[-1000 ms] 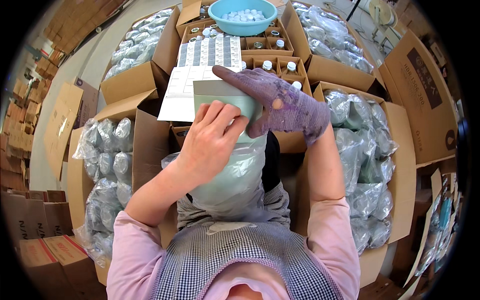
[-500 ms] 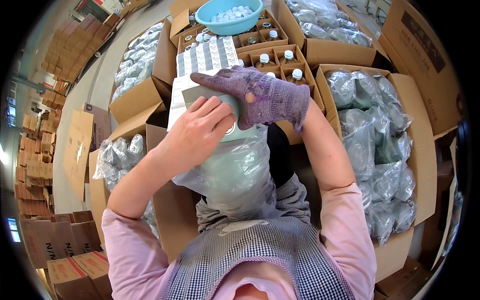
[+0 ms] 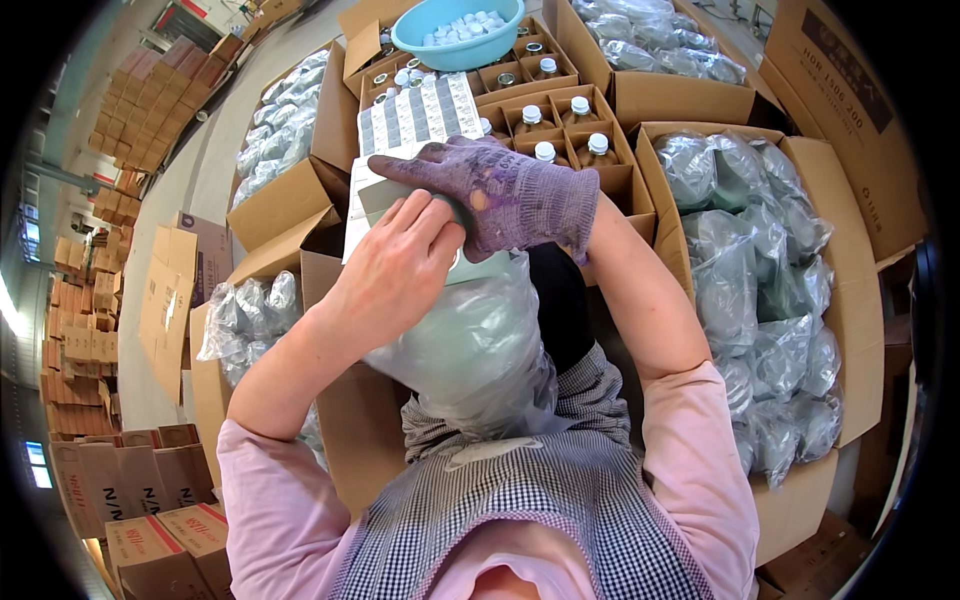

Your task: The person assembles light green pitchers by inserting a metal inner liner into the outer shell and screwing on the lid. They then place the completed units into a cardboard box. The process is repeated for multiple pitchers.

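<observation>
My bare left hand [image 3: 395,255] is closed, its fingertips bunched against a flat-sided grey-green object [image 3: 378,197]; whatever they pinch is hidden. From the other side, my right hand [image 3: 490,190], in a worn purple knit glove with holes, wraps over that object with its fingers along the top. Below both hands, a clear plastic bag [image 3: 465,350] with something pale green inside rests on my lap. Printed label sheets [image 3: 420,112] lie just beyond the gloved hand, over white sheets partly covered by my hands.
Capped brown bottles [image 3: 597,150] stand in a divided carton ahead. A blue basin [image 3: 455,50] of white caps sits on the bottles behind. Open cartons of bagged items [image 3: 745,270] flank me on the right and left [image 3: 255,310]. Stacked boxes [image 3: 150,100] line the far left.
Both hands stay on the grey-green object, with only a slight shift of the fingers. The whole view has moved a little; nothing is visibly taken up or let go.
</observation>
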`<state>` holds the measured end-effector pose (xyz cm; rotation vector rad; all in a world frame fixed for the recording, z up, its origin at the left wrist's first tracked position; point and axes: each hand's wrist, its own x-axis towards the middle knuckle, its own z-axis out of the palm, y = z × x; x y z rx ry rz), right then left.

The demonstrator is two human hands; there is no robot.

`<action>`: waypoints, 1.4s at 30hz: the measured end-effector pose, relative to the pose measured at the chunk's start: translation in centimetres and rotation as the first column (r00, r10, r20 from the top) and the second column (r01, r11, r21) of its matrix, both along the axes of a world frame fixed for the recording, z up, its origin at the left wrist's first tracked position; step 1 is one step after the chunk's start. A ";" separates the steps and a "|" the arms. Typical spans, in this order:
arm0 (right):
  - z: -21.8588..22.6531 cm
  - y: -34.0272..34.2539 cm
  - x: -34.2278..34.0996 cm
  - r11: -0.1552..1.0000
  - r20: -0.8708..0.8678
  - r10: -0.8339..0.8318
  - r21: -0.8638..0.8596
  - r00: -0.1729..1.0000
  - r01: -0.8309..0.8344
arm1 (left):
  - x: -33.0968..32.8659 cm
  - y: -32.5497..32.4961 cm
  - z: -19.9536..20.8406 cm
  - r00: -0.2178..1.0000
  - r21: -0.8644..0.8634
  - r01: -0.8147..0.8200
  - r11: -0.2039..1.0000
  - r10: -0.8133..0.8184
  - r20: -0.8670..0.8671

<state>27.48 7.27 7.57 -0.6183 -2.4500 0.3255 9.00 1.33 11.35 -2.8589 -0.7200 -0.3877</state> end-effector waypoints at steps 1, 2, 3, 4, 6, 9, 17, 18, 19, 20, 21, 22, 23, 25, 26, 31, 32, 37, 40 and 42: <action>0.2 -0.2 0.0 1.000 0.025 -0.020 -0.013 0.999 0.021 | 0.0 0.0 0.0 1.000 -0.009 -0.005 1.000 0.006 0.006; 0.6 -0.4 0.1 0.999 0.051 -0.041 -0.025 0.998 0.042 | 0.0 0.0 0.1 1.000 -0.017 -0.010 1.000 0.011 0.012; 0.9 -0.5 0.1 0.997 0.076 -0.059 -0.036 0.995 0.062 | -0.2 -0.1 0.0 1.000 -0.031 -0.004 1.000 0.003 -0.012; 0.6 -0.4 0.4 0.998 0.047 -0.048 -0.041 0.998 0.050 | -0.6 -0.2 -0.2 0.999 -0.045 0.003 0.999 -0.004 -0.036; 0.1 -0.2 0.8 0.998 -0.011 -0.025 -0.050 1.000 0.025 | -1.5 0.1 -0.5 1.000 -0.055 0.015 0.998 -0.014 0.012; 0.6 -1.0 0.8 0.999 0.010 -0.054 0.008 0.999 0.054 | -2.4 0.6 -0.9 0.984 -0.041 0.017 0.999 -0.010 0.177; -0.7 -0.2 0.4 0.998 -0.033 -0.055 0.004 0.998 0.055 | -1.4 -0.4 -2.4 0.980 0.040 -0.072 0.997 0.063 0.187; -0.6 -0.2 0.3 0.999 -0.027 -0.053 0.005 0.998 0.053 | -1.4 -0.4 -2.3 0.982 0.026 -0.078 0.997 0.072 0.174; -0.6 -0.2 0.3 0.999 -0.026 -0.044 -0.006 0.999 0.044 | -1.4 -0.4 -2.2 0.983 0.019 -0.082 0.996 0.077 0.167; -0.5 -0.3 0.3 0.999 -0.026 -0.035 -0.018 0.999 0.034 | -1.3 -0.4 -2.1 0.984 0.011 -0.085 0.996 0.082 0.160; -0.4 -0.3 0.2 0.999 -0.029 -0.025 -0.028 0.999 0.024 | -1.3 -0.4 -2.0 0.985 0.005 -0.090 0.996 0.088 0.150; -0.4 -0.3 0.1 0.999 -0.031 -0.025 -0.035 0.999 0.024 | -1.3 -0.3 -1.8 0.984 -0.017 -0.096 0.995 0.098 0.149; -0.6 -0.2 0.0 0.999 -0.033 -0.025 -0.043 0.999 0.023 | -1.3 -0.2 -1.7 0.983 -0.039 -0.102 0.994 0.107 0.147; -0.5 -0.3 0.0 0.999 -0.027 -0.025 -0.041 0.999 0.023 | -1.2 0.1 -1.6 0.982 -0.059 -0.112 0.992 0.119 0.146; -0.3 -0.4 0.1 0.999 -0.019 -0.022 -0.031 1.000 0.021 | -1.2 0.2 -1.7 0.981 -0.057 -0.117 0.991 0.124 0.146; 0.2 -0.5 0.4 0.992 0.080 -0.088 -0.080 0.993 0.095 | -1.7 0.0 -1.4 0.990 -0.270 -0.028 0.962 0.063 0.124; 0.2 -0.6 0.6 0.994 0.067 -0.084 -0.065 0.994 0.088 | -1.9 -0.1 -1.4 0.981 -0.265 -0.029 0.964 0.078 0.176; 0.3 -0.7 0.2 0.998 0.036 -0.051 -0.039 0.998 0.052 | -1.6 0.2 -1.3 0.941 -0.196 -0.077 0.978 0.136 0.309; -0.4 -0.4 0.1 0.999 -0.047 -0.028 0.045 0.999 0.030 | -1.0 0.4 -1.3 0.963 -0.129 -0.073 0.989 0.104 0.249; 0.1 -0.7 0.2 0.999 0.002 -0.050 0.020 0.999 0.050 | -0.8 0.6 -1.3 0.970 -0.110 -0.101 0.989 0.122 0.211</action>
